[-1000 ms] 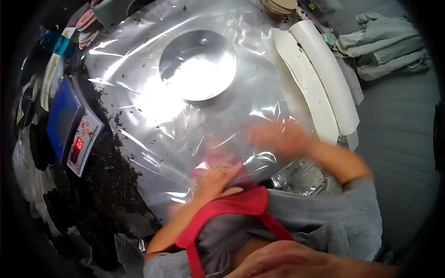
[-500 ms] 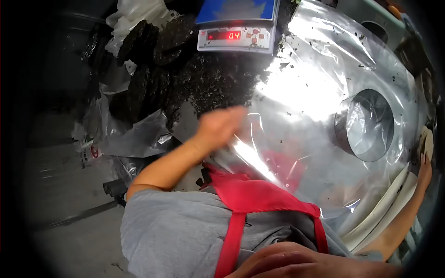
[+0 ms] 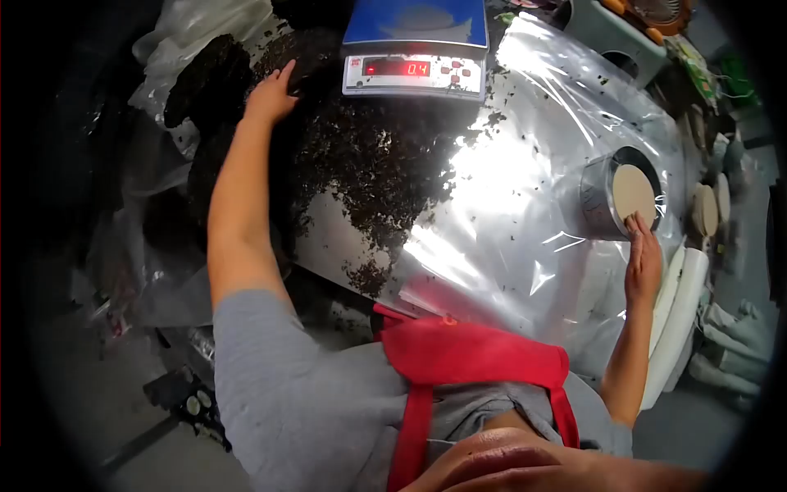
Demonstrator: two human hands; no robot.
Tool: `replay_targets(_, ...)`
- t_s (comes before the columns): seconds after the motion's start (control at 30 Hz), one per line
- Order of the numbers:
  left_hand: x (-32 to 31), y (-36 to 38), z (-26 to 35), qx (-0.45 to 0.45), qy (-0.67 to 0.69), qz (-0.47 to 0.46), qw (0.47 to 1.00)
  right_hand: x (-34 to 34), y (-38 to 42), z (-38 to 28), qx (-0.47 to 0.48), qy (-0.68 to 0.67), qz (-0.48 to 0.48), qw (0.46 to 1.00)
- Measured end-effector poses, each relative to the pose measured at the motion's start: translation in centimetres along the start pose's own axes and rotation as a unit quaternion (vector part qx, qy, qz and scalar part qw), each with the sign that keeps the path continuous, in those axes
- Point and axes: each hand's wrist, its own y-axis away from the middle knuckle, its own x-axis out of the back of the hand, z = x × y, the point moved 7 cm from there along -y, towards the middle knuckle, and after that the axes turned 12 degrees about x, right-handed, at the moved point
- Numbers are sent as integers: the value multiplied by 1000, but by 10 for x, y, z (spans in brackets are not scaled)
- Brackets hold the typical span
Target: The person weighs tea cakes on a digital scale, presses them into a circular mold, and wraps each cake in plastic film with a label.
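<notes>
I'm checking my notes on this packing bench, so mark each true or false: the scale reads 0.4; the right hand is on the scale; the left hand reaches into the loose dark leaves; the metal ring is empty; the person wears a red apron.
1. The scale reads 0.4. True.
2. The right hand is on the scale. False: it holds a round paper disc at the metal ring.
3. The left hand reaches into the loose dark leaves. True.
4. The metal ring is empty. False: the disc sits in it.
5. The person wears a red apron. True.

metal table (image 3: 328,234) under clear plastic sheet (image 3: 525,213), loose dark tea leaves (image 3: 369,156), digital scale (image 3: 414,45), metal ring mould (image 3: 602,201)
</notes>
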Motion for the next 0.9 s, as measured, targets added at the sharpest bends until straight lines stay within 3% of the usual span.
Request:
replay_targets(0.07,25,7,3,-33,96,-33,994,1,13,-16,11,30,17,999)
replay_targets(0.17,47,5,-16,12,115,-53,992,4,19,-61,75,33,48,995)
replay_targets(0.27,91,27,-21,88,139,31,986,3,34,-95,102,49,63,992)
replay_targets(0.3,98,38,-8,72,126,29,989,5,37,-100,98,39,83,991)
replay_targets(0.37,140,63,14,51,189,216,957,-1,52,-104,30,9,99,995)
replay_targets(0.47,184,78,114,-176,246,378,875,-16,52,-103,14,-127,109,986)
replay_targets(0.5,170,61,148,-175,189,360,897,-20,44,-116,32,-141,109,984)
replay_targets(0.53,146,34,181,-206,188,388,879,-24,34,-131,73,-137,96,983)
replay_targets(0.57,130,24,213,-174,133,233,948,-26,22,-157,149,-123,78,978)
replay_targets(0.63,76,8,250,-141,61,126,980,-26,7,-208,307,-77,33,948)
replay_targets(0.7,74,4,257,-84,91,183,975,-24,5,-228,335,-92,5,938)
replay_targets(0.77,98,33,234,-113,153,327,926,-21,22,-208,275,-123,19,953)
replay_targets(0.83,117,59,177,-145,197,378,893,-24,40,-183,215,-159,36,963)
replay_targets(0.9,85,47,111,-32,148,276,949,-33,60,-156,109,-193,25,975)
